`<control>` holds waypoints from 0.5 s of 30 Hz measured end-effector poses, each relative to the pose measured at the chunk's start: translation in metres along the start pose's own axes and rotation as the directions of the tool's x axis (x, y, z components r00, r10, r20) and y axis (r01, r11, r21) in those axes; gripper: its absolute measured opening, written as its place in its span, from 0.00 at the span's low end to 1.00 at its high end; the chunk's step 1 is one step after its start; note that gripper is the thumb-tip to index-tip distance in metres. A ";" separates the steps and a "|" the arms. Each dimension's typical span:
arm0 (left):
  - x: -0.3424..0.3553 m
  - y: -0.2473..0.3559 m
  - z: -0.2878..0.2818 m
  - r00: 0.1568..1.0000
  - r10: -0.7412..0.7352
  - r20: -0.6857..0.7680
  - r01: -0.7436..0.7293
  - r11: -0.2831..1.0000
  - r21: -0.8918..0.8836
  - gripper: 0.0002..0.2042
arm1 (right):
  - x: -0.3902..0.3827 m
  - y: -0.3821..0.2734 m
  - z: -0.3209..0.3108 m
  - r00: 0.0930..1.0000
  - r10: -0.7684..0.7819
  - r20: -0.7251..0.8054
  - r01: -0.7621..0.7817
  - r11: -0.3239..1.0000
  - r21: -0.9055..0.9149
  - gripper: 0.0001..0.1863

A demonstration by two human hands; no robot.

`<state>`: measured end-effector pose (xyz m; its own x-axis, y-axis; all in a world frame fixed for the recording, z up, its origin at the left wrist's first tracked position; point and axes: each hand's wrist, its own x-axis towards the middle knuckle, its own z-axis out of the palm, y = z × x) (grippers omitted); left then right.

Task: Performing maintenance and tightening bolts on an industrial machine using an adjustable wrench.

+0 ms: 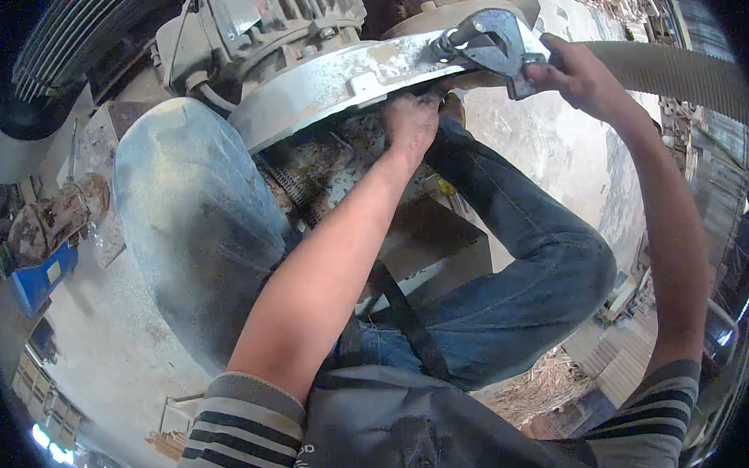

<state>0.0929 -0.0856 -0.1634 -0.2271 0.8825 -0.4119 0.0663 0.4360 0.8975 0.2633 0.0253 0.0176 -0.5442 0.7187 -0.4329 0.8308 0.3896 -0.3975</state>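
Observation:
My left hand point(413, 123) reaches up under the lower edge of a white-painted metal casing point(316, 93). Its fingertips are hidden beneath that edge. On the right, my right hand point(582, 75) is closed round the end of a grey, hook-shaped metal piece point(500, 48), with thumb and fingers near a bolt head on it. This piece lies against the casing's right end, close to a dark threaded fitting point(445, 45). Whether it is a loose tool or part of the machine, I cannot tell.
A finned electric motor point(291, 14) sits behind the casing. A ribbed hose point(671, 74) runs off to the right. Between my bent legs are a dirty metal surface and a box-like block point(434, 239). A rusty part with a blue piece point(44, 272) stands at left.

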 end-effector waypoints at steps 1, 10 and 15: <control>0.000 -0.001 -0.001 0.997 0.068 -0.042 -0.067 0.997 0.026 0.20 | -0.002 -0.007 0.000 0.999 -0.032 -0.029 0.033 0.999 0.018 0.30; -0.006 0.013 -0.013 0.996 0.002 0.087 0.001 0.999 -0.035 0.17 | -0.012 -0.030 -0.012 0.972 0.192 0.137 -0.223 0.939 0.262 0.29; -0.008 0.012 -0.009 0.999 -0.041 0.023 0.045 0.981 -0.190 0.16 | -0.004 -0.013 0.002 0.998 0.065 0.026 -0.066 0.998 0.025 0.27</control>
<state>0.0870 -0.0885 -0.1482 -0.2072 0.8677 -0.4519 -0.1301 0.4334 0.8918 0.2543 0.0165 0.0231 -0.4915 0.7276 -0.4786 0.8617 0.3268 -0.3881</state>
